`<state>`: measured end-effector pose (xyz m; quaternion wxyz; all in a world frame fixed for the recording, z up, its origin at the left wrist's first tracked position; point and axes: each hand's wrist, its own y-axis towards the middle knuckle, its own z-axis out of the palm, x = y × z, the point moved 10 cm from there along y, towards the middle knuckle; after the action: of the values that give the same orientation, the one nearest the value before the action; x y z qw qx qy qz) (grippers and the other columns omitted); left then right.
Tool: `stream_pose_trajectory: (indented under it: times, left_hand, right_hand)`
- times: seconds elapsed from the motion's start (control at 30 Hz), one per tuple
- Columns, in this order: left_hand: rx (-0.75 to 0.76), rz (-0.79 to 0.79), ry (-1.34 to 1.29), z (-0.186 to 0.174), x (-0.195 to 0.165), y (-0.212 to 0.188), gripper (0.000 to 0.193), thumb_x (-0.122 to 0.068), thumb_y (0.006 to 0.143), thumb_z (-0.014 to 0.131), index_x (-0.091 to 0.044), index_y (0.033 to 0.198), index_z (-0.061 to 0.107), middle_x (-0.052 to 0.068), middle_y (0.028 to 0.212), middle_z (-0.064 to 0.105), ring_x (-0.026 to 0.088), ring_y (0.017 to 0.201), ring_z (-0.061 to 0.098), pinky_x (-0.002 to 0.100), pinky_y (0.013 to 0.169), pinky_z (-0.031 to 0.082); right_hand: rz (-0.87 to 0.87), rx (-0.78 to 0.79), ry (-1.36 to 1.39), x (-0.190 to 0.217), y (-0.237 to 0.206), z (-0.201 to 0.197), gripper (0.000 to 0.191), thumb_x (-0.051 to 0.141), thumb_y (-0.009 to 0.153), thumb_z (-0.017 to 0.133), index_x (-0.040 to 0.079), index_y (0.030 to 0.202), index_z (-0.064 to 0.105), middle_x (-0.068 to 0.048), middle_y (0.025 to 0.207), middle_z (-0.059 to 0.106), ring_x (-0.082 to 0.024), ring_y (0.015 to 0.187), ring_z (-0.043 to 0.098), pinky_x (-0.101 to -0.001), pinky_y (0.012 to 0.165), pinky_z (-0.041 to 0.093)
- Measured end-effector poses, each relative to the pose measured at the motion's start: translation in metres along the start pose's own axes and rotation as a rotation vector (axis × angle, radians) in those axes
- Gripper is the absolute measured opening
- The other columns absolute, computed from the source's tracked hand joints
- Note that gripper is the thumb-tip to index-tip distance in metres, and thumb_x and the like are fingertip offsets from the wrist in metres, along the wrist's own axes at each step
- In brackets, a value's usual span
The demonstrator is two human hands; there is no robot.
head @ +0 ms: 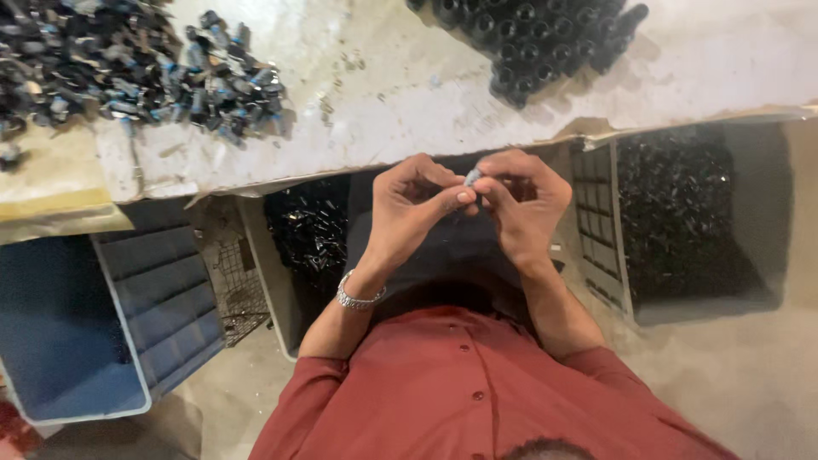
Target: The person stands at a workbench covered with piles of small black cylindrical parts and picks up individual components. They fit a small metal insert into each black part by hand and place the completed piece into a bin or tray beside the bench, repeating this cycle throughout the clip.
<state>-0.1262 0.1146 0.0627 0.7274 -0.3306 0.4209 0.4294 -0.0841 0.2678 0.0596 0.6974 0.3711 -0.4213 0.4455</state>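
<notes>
Left of the hands, a blue bin [77, 341] sits on the floor below the desk [383, 85], and a heap of small black-and-blue parts [128, 60] lies on the desk above it. A crate of dark parts [311, 230] stands just left of the hands. The left hand [409, 209], a bracelet [358, 298] at its wrist, has its grip pressed together, thumb and forefinger pinching a small grey part [472, 176]. The right hand [524, 204] meets it at the same part, fingers curled and closed on it. The step looks like fitting or twisting the part between both hands; the next move would call for a fine turn at the fingertips. Only the part's pale grey tip shows; its shape is hidden. Right of the hands stand upright black tubes [545, 38] on the desk and a second bin of dark parts [682, 213].
</notes>
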Motion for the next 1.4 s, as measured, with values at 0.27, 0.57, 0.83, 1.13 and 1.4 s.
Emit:
stream_pose_trajectory:
  times: [0.27, 0.57, 0.83, 1.13, 1.4]
  left_hand:
    - [0.086, -0.060, 0.300, -0.010, -0.001, 0.010, 0.006, -0.004, 0.095, 0.075, 0.000, 0.094, 0.071, 0.007, 0.090, 0.076, 0.012, 0.086, 0.072, 0.027, 0.077, 0.059]
    - [-0.288, 0.492, 1.049, -0.076, -0.098, 0.146, 0.042, -0.026, 0.086, 0.084, -0.003, 0.119, 0.070, 0.009, 0.107, 0.076, 0.016, 0.077, 0.068, 0.029, 0.069, 0.057]
    - [-0.243, 0.649, 1.122, -0.028, -0.105, 0.127, 0.030, -0.012, 0.094, 0.077, -0.004, 0.121, 0.067, 0.011, 0.110, 0.071, 0.025, 0.093, 0.072, 0.031, 0.080, 0.058]
    - [0.088, 0.480, 0.771, 0.000, -0.058, 0.011, 0.055, 0.011, 0.096, 0.044, -0.002, 0.149, 0.049, 0.017, 0.120, 0.062, 0.027, 0.104, 0.063, 0.031, 0.090, 0.055]
    - [0.203, 0.322, 1.002, -0.026, -0.040, 0.003, 0.067, 0.000, 0.087, 0.056, 0.000, 0.152, 0.041, 0.013, 0.109, 0.063, 0.031, 0.106, 0.057, 0.045, 0.108, 0.040]
  right_hand:
    - [0.286, 0.255, -0.098, 0.002, 0.014, 0.013, 0.020, 0.014, 0.099, 0.071, -0.004, 0.109, 0.069, -0.008, 0.103, 0.067, -0.007, 0.070, 0.056, -0.0200, 0.057, 0.042]
    - [0.122, 0.380, -0.090, 0.001, 0.022, 0.020, 0.028, 0.033, 0.114, 0.052, 0.008, 0.123, 0.044, -0.011, 0.108, 0.069, -0.009, 0.084, 0.043, -0.0247, 0.078, 0.038]
    - [0.485, 0.140, 0.368, -0.020, 0.015, 0.017, 0.033, 0.026, 0.107, 0.053, 0.011, 0.134, 0.044, -0.004, 0.079, 0.050, -0.012, 0.068, 0.048, -0.0309, 0.064, 0.048]
    - [0.479, 0.200, 0.275, -0.024, 0.019, 0.027, 0.016, 0.015, 0.113, 0.061, 0.007, 0.125, 0.054, -0.008, 0.083, 0.059, -0.010, 0.061, 0.048, -0.0241, 0.049, 0.039]
    - [-0.057, 0.735, -1.118, -0.013, 0.014, 0.093, 0.010, -0.002, 0.098, 0.062, 0.006, 0.103, 0.058, -0.015, 0.079, 0.063, -0.007, 0.067, 0.049, -0.0299, 0.057, 0.043]
